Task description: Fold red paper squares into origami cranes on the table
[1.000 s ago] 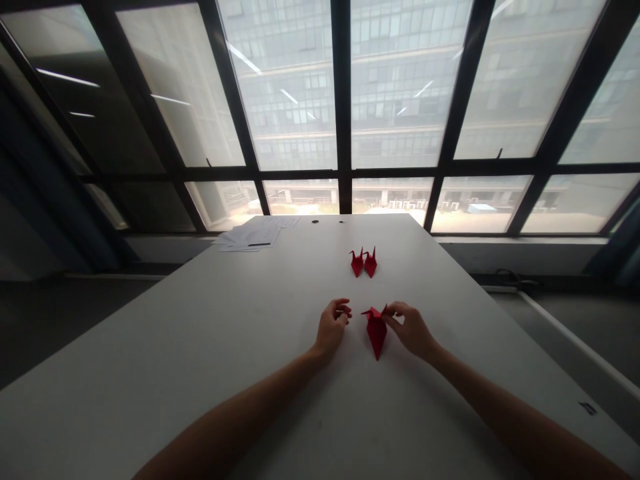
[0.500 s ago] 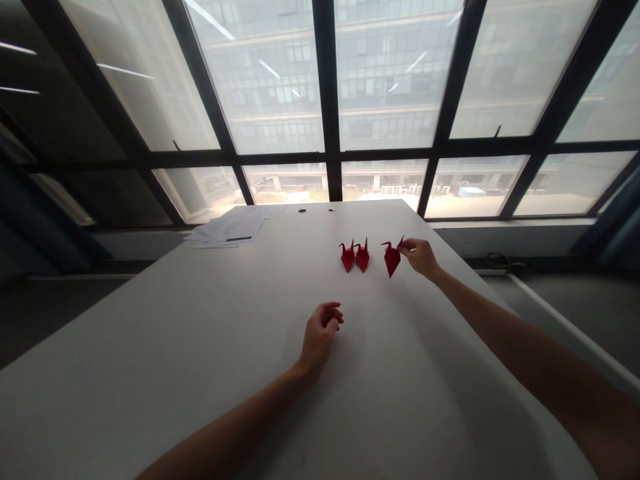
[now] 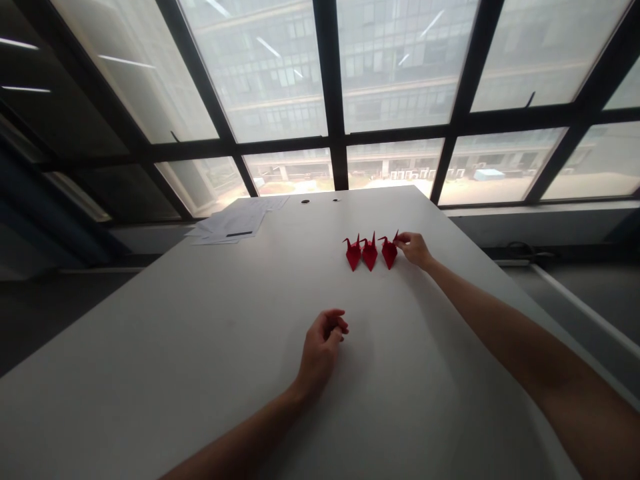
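Three red origami cranes stand in a row on the white table. The left crane (image 3: 353, 256) and the middle crane (image 3: 369, 256) are side by side, very close together. Slightly apart to their right is the right-hand crane (image 3: 389, 255), whose raised point is pinched between the fingertips of my right hand (image 3: 414, 249). It appears to be at table level, though contact underneath cannot be seen. My left hand (image 3: 323, 343) rests nearer to me, fingers loosely curled and apart, with nothing in them.
Loose white papers (image 3: 227, 223) with a dark strip (image 3: 239, 234) lie at the table's far left. Two small round holes sit near the far edge of the table (image 3: 200, 347). Beyond stand dark-framed windows (image 3: 340, 167).
My right hand has lowered the right-hand crane and brought it closer to the other two. My left hand is almost unchanged. The camera view has tilted a little.
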The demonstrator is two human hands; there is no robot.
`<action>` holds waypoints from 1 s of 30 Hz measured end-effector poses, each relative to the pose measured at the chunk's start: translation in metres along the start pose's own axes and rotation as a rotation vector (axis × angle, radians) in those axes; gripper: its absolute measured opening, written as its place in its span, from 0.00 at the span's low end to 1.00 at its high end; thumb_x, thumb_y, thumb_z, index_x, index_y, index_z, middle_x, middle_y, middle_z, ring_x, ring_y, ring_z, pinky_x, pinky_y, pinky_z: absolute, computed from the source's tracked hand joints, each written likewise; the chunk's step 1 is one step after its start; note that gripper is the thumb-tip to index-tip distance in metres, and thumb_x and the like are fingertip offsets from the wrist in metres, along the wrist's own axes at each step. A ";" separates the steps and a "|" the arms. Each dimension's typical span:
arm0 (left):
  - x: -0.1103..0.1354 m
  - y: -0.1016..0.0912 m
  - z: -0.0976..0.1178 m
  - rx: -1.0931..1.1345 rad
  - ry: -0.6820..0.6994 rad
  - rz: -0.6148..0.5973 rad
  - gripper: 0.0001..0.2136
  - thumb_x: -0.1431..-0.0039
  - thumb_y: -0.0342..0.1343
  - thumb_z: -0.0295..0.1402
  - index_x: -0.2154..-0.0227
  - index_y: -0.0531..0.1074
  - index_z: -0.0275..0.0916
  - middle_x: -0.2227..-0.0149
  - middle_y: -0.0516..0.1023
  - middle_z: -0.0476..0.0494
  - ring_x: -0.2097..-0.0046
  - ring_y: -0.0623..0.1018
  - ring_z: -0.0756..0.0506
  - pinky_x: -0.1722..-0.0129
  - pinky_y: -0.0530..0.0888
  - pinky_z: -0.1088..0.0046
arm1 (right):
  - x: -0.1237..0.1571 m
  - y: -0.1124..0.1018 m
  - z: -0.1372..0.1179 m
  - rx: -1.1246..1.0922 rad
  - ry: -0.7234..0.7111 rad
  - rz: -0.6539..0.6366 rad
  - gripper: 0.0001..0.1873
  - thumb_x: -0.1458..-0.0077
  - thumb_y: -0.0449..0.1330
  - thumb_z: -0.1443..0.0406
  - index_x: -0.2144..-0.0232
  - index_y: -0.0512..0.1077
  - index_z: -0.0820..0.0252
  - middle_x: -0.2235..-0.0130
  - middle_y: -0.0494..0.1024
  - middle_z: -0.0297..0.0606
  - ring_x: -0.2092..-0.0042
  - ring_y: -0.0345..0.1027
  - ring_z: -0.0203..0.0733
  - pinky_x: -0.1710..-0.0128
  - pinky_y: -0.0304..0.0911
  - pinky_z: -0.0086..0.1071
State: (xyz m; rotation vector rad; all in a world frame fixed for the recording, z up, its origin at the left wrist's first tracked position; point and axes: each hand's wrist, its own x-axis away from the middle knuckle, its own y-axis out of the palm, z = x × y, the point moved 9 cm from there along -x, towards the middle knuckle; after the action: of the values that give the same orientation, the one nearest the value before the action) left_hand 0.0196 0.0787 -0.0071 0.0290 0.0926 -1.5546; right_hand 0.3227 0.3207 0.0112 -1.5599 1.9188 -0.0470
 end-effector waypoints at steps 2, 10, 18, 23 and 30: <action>0.000 -0.001 0.001 -0.007 0.002 0.005 0.13 0.46 0.52 0.29 0.56 0.71 0.38 0.66 0.75 0.47 0.63 0.74 0.48 0.63 0.70 0.72 | 0.001 0.003 0.001 -0.006 0.002 -0.011 0.08 0.52 0.64 0.63 0.70 0.79 0.62 0.68 0.82 0.42 0.65 0.73 0.44 0.59 0.68 0.37; 0.000 -0.001 0.002 -0.008 0.011 0.008 0.14 0.46 0.51 0.28 0.56 0.71 0.38 0.66 0.74 0.47 0.64 0.74 0.47 0.64 0.70 0.72 | 0.003 0.012 0.001 -0.045 0.008 -0.032 0.07 0.52 0.64 0.63 0.71 0.78 0.62 0.68 0.83 0.41 0.65 0.74 0.44 0.59 0.69 0.37; 0.000 -0.001 0.000 -0.004 0.013 0.002 0.13 0.45 0.51 0.28 0.56 0.71 0.38 0.66 0.74 0.47 0.64 0.74 0.48 0.63 0.70 0.72 | 0.004 0.012 -0.003 -0.073 0.007 -0.051 0.09 0.52 0.65 0.65 0.66 0.78 0.62 0.65 0.82 0.42 0.63 0.75 0.44 0.58 0.70 0.38; -0.002 0.001 -0.001 -0.023 0.001 -0.009 0.13 0.44 0.52 0.30 0.57 0.72 0.37 0.64 0.76 0.45 0.62 0.76 0.46 0.61 0.72 0.70 | 0.013 -0.013 -0.004 -0.028 0.040 0.038 0.20 0.53 0.63 0.67 0.55 0.75 0.64 0.62 0.81 0.45 0.64 0.73 0.44 0.59 0.71 0.39; -0.003 0.019 0.028 -0.494 0.317 -0.182 0.19 0.37 0.48 0.30 0.45 0.70 0.41 0.41 0.71 0.39 0.39 0.69 0.41 0.39 0.66 0.59 | 0.067 -0.055 -0.045 0.058 0.054 0.255 0.21 0.46 0.55 0.63 0.51 0.72 0.65 0.58 0.77 0.49 0.62 0.71 0.47 0.56 0.69 0.44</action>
State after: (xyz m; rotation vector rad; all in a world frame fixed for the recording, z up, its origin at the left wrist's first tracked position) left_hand 0.0393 0.0794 0.0202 -0.1263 0.7441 -1.6605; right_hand 0.3424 0.2287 0.0385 -1.2783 2.1251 -0.0347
